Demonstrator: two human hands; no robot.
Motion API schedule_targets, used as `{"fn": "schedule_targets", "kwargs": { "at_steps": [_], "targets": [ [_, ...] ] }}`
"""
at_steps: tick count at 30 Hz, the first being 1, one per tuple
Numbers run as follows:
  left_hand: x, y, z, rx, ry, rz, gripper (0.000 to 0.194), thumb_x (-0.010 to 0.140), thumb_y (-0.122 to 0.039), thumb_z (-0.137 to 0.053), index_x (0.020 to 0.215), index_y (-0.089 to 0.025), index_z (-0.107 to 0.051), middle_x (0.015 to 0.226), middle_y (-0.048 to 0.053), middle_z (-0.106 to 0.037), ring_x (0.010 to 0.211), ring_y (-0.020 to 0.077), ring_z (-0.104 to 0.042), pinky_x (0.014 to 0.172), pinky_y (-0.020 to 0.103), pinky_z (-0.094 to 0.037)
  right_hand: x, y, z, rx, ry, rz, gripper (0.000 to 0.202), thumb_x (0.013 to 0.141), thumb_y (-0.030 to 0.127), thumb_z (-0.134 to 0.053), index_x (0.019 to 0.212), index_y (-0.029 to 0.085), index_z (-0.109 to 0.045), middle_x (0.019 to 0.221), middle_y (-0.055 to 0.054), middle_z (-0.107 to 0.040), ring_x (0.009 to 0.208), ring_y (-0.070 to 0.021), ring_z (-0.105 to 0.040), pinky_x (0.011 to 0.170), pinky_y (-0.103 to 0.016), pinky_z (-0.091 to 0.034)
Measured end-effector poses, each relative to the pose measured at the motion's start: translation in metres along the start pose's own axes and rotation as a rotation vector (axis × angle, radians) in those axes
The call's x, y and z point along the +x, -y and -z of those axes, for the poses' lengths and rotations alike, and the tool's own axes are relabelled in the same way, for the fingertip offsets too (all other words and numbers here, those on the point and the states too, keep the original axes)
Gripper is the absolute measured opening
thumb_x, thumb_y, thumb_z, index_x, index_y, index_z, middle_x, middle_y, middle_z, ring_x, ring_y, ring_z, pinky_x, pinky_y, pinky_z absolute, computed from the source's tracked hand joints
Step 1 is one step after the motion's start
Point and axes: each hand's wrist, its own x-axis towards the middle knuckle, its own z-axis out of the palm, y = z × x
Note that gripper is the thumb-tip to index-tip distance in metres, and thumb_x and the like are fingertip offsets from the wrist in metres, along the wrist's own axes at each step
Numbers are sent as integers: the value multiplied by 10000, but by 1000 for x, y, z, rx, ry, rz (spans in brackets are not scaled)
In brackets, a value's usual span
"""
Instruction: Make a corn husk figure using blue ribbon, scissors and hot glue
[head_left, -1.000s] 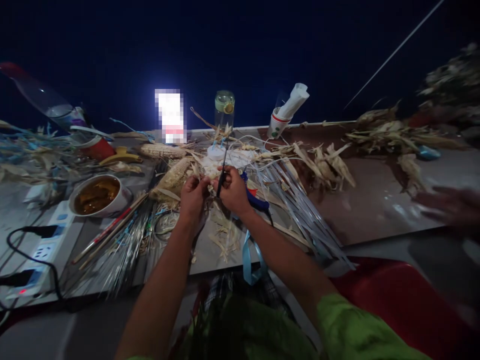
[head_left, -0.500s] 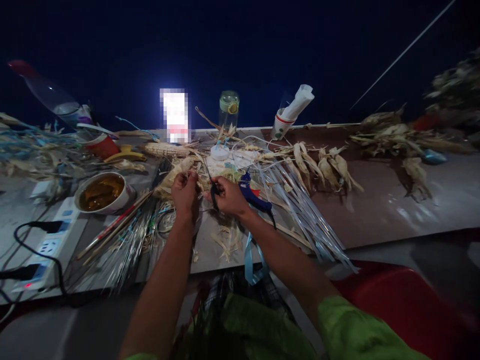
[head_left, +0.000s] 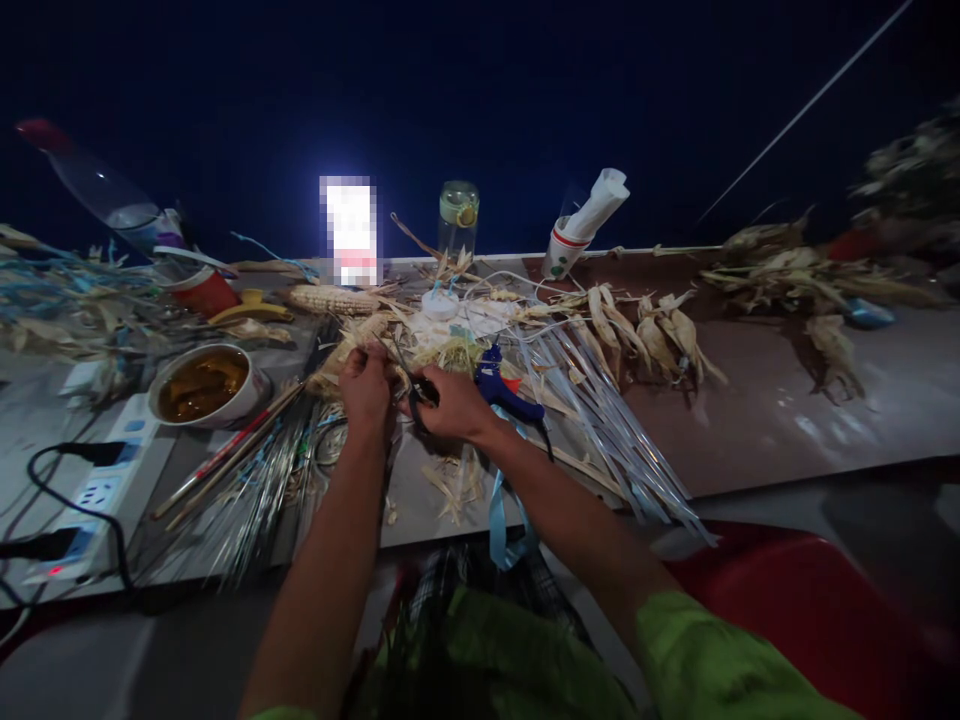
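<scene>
My right hand (head_left: 456, 403) is closed round the dark handles of a pair of scissors (head_left: 415, 393), whose blades point up and to the left. Just left of it, my left hand (head_left: 366, 390) has its fingers pinched together around a small pale piece that looks like corn husk; most of it is hidden by the fingers. The scissors' blades lie close to those fingertips. Right beside my right hand rests a blue glue gun (head_left: 511, 398). Dry husk scraps (head_left: 450, 490) lie on the table below the hands.
At left stand a bowl of brown liquid (head_left: 259, 385) and a power strip (head_left: 142, 455) with black plugs. Thin wires (head_left: 251, 500) and clear glue sticks (head_left: 615, 420) flank my arms. Behind are a corn cob (head_left: 330, 300), a lit screen (head_left: 351, 225) and a glass bottle (head_left: 458, 215).
My right hand and the scissors have shifted slightly left, and the blades have tilted further left towards my left hand. My left hand has barely moved.
</scene>
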Motion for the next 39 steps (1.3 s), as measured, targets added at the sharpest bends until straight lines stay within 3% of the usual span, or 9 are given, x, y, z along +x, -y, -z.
{"fn": "schedule_targets", "kwargs": {
  "at_steps": [4, 13, 19, 39],
  "targets": [
    [0, -2, -2, 35, -34, 8, 334, 709, -363, -641, 592, -185, -384, 436, -82, -366, 357, 35, -305, 350, 179, -228, 0, 1, -1, -28, 20, -9, 364, 757, 421, -556, 1051, 207, -573, 890, -51, -684, 818, -201, -619, 676, -264, -417],
    [0, 3, 2, 8, 34, 41, 297, 716, -372, -635, 631, -180, -425, 452, -81, -366, 364, 37, -309, 365, 181, -245, -1, 1, -3, -80, 17, 1, 308, 769, 381, -537, 1017, 204, -582, 883, -57, -687, 806, -203, -614, 650, -257, -390],
    [-3, -5, -2, 41, -11, 88, 319, 750, -347, -615, 595, -183, -388, 422, -88, -325, 338, 36, -277, 358, 193, -193, 0, 1, -4, -4, 18, 13, 283, 770, 381, -545, 976, 193, -594, 857, -45, -675, 771, -180, -596, 634, -244, -371],
    [0, -2, 3, 137, -2, -39, 323, 726, -404, -633, 636, -178, -420, 472, -72, -393, 386, 46, -321, 370, 194, -230, 1, 1, -3, 72, 58, 35, 239, 780, 406, -545, 827, 181, -608, 702, -3, -605, 641, -123, -506, 592, -215, -308]
  ]
}}
